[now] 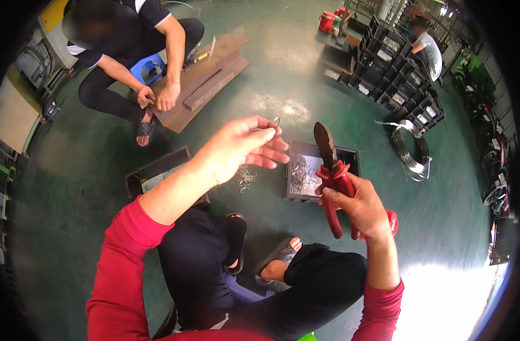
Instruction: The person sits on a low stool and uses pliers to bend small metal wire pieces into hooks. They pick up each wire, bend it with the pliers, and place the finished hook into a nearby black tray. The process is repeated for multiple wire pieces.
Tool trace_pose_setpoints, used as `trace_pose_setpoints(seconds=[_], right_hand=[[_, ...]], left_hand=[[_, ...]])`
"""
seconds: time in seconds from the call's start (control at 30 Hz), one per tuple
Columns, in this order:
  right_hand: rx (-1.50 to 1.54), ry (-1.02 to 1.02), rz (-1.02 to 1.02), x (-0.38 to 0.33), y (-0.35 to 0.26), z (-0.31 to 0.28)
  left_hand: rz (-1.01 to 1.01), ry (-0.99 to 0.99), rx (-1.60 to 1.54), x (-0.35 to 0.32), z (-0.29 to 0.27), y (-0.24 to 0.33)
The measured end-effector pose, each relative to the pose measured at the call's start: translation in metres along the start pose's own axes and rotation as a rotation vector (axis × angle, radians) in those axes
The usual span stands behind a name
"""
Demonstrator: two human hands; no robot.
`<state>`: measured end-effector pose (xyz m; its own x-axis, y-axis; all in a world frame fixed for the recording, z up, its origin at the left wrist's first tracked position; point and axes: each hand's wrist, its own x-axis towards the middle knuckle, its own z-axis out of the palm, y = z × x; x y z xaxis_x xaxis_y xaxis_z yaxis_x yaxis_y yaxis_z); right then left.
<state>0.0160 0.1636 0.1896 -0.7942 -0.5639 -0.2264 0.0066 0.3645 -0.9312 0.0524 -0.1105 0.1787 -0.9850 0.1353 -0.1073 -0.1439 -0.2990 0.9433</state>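
Between the thumb and fingers of my left hand (237, 145) is a small bent wire hook (277, 121), held up in front of me. My right hand (359, 207) is wrapped round the red handles of a pair of pliers (335, 177). Their dark jaws point up and away, and look closed. Below them stands a grey bin (303, 198) with many small wire pieces (298, 171) in it. More bent wire hooks (246, 178) lie loose on the green floor between my hands. My left forearm partly covers a second dark bin (157, 163).
At the far left, a person (172, 51) sits on a blue stool (148, 69) beside a rusty metal beam (217, 85). A wire coil (410, 152) lies at the right. Behind it are stacked black crates (385, 71) and another person (429, 54). Red buckets (326, 21) stand far off.
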Motion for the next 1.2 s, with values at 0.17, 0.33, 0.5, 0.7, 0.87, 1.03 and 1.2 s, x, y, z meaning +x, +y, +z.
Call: trace_pose_setpoints(seconds=[0.17,0.33,0.5,0.7,0.87,1.03,1.2], right_hand=[[0.185,-0.006,0.046,-0.009,-0.004,0.012],[0.310,-0.091,-0.001,-0.015,-0.008,0.022],[0.331,-0.198,-0.001,-0.018,-0.014,0.035],[0.360,-0.280,0.021,-0.018,-0.016,0.040],[0.321,-0.293,-0.009,-0.018,-0.018,0.040],[0.315,-0.309,0.016,-0.019,-0.023,0.037],[0.335,-0.321,0.028,-0.019,-0.024,0.036]], left_hand=[[0.060,-0.050,-0.082,-0.003,0.009,0.003],[0.257,-0.005,-0.066,0.006,0.012,-0.009],[0.592,0.024,0.000,0.020,0.011,-0.018],[0.784,0.040,0.149,0.023,0.009,-0.022],[0.874,0.047,0.225,0.024,0.011,-0.021],[0.913,0.038,0.270,0.024,0.010,-0.017],[0.935,0.040,0.330,0.024,0.008,-0.018]])
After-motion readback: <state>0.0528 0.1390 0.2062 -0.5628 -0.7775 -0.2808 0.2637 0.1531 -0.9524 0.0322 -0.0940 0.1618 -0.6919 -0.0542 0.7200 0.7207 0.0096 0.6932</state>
